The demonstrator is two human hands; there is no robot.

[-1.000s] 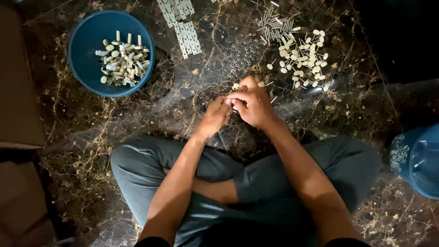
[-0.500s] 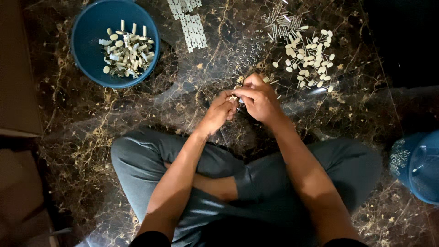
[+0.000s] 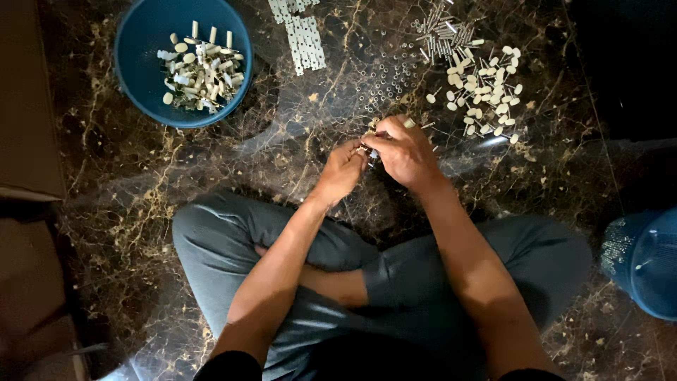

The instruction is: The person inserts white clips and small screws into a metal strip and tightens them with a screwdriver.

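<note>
Home floor workplace: marble floor, small-parts heaps, blue basin.

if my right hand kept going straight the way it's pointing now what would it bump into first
The right hand points toward the left hand, fingertips nearly touching around a small part, so it would most likely meet that hand at once. Depth is hard to judge.

No labels, signs or screens show. The one likely package is a plain brown cardboard box along the left edge, standing on the dark marbled floor just left of the blue bowl.
</note>
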